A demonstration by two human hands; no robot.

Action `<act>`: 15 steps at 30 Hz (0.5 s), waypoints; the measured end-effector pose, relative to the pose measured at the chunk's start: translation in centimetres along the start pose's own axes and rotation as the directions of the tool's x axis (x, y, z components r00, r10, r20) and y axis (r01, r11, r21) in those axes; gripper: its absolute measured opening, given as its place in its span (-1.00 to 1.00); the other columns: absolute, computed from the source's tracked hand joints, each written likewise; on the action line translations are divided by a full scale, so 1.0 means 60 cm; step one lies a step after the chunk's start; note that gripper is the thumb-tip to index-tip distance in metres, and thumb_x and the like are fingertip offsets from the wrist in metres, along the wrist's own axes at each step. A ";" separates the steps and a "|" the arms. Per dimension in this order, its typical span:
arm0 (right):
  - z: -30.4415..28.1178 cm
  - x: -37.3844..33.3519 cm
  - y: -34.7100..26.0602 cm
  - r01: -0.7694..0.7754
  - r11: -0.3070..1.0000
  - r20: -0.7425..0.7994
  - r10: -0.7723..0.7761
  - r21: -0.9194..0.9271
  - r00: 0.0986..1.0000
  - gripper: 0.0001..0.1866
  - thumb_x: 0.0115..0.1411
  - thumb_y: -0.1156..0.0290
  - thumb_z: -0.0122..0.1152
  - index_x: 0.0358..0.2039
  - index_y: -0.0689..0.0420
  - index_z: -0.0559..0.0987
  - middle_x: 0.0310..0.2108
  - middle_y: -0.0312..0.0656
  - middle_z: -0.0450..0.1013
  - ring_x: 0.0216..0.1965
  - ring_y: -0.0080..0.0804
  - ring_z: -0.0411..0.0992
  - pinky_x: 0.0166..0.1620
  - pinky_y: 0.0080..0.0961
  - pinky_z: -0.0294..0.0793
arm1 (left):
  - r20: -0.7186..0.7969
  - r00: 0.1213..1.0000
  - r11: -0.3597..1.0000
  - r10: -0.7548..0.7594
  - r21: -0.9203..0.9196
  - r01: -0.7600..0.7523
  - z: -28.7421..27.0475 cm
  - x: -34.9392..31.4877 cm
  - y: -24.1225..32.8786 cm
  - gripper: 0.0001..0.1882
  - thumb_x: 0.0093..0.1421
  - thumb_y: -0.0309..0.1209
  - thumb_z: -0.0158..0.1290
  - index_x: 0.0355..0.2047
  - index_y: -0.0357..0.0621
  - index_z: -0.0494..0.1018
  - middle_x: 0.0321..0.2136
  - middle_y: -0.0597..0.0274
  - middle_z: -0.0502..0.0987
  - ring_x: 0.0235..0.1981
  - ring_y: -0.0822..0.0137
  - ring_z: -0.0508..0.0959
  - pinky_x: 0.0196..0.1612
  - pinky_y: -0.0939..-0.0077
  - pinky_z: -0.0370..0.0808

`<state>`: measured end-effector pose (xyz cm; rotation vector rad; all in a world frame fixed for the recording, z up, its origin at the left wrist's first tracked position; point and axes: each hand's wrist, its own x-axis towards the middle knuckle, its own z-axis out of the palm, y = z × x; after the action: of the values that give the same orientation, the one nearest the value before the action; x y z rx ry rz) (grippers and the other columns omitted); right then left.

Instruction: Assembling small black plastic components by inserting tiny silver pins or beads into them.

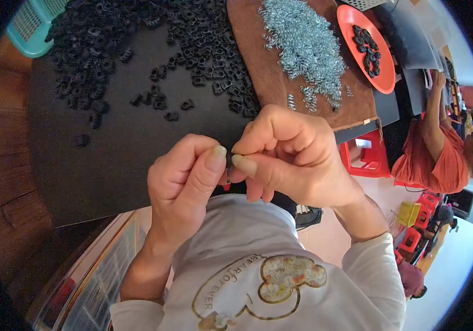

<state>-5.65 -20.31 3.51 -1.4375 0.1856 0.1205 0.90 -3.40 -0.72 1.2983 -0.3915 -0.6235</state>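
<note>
One dark part point(229, 158), left hand point(182, 185) and right hand point(301, 157) grip clamped on it, long axis and direction hidden

Item point(230, 157) between left hand point(183, 185) and right hand point(300, 157) mostly hidden by fingertips point(215, 159); possibly a black part. Teal basket point(31, 28), black-parts pile point(95, 47) cut by top edge.

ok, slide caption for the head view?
Left hand and right hand pinch close together near black parts and silvery springs.

Red stool point(378, 160) — yellow basket point(408, 214), probably
</note>
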 end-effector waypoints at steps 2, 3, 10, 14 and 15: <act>0.000 0.000 -0.001 -0.040 0.999 0.007 0.040 0.015 0.999 -0.93 0.21 0.63 0.16 -0.32 0.26 0.44 -0.45 -0.18 0.55 -0.56 -0.60 0.50 -0.57 -0.73 0.45 | 0.010 1.000 1.000 0.016 0.022 -0.016 -0.001 -0.001 -0.001 -0.78 0.35 -0.39 -0.04 -0.41 -0.27 0.43 -0.57 0.31 0.51 -0.54 0.59 0.43 -0.47 0.69 0.39; 0.000 0.000 -0.001 -0.040 0.999 0.008 0.040 0.016 0.999 -0.93 0.21 0.63 0.16 -0.32 0.26 0.44 -0.45 -0.18 0.55 -0.56 -0.60 0.50 -0.57 -0.73 0.45 | -0.001 1.000 1.000 0.002 0.004 -0.002 0.000 -0.002 -0.001 -0.78 0.35 -0.39 -0.04 -0.41 -0.27 0.43 -0.57 0.31 0.51 -0.54 0.60 0.44 -0.46 0.70 0.40; 0.007 0.003 0.013 0.006 1.000 0.024 -0.007 0.025 1.000 -0.81 0.22 0.64 0.12 -0.18 0.25 0.36 -0.44 -0.15 0.54 -0.53 -0.56 0.52 -0.57 -0.71 0.45 | 0.005 0.996 0.985 -0.089 -0.150 0.089 -0.002 0.001 0.000 -0.76 0.35 -0.36 -0.04 -0.41 -0.26 0.43 -0.54 0.32 0.52 -0.51 0.62 0.44 -0.44 0.74 0.38; 0.001 0.003 0.011 0.030 0.999 0.058 -0.029 -0.028 0.998 -0.77 0.21 0.64 0.14 -0.14 0.26 0.36 -0.44 -0.18 0.52 -0.52 -0.55 0.52 -0.56 -0.72 0.45 | 0.000 0.994 0.984 -0.113 -0.139 0.111 -0.008 0.001 0.000 -0.76 0.35 -0.34 -0.03 -0.40 -0.24 0.44 -0.55 0.34 0.50 -0.54 0.65 0.39 -0.47 0.76 0.33; 0.000 0.004 0.014 0.030 0.999 0.056 -0.028 -0.028 0.998 -0.77 0.21 0.64 0.14 -0.14 0.26 0.36 -0.44 -0.18 0.52 -0.52 -0.55 0.52 -0.56 -0.72 0.45 | 0.026 0.994 0.985 -0.108 -0.131 0.110 -0.012 0.002 -0.001 -0.76 0.35 -0.33 -0.03 -0.39 -0.23 0.44 -0.56 0.36 0.48 -0.56 0.67 0.35 -0.49 0.77 0.29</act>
<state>-5.60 -20.18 2.67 -1.4636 0.1180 0.1396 1.44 -2.95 -0.98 1.1936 -0.2905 -0.7420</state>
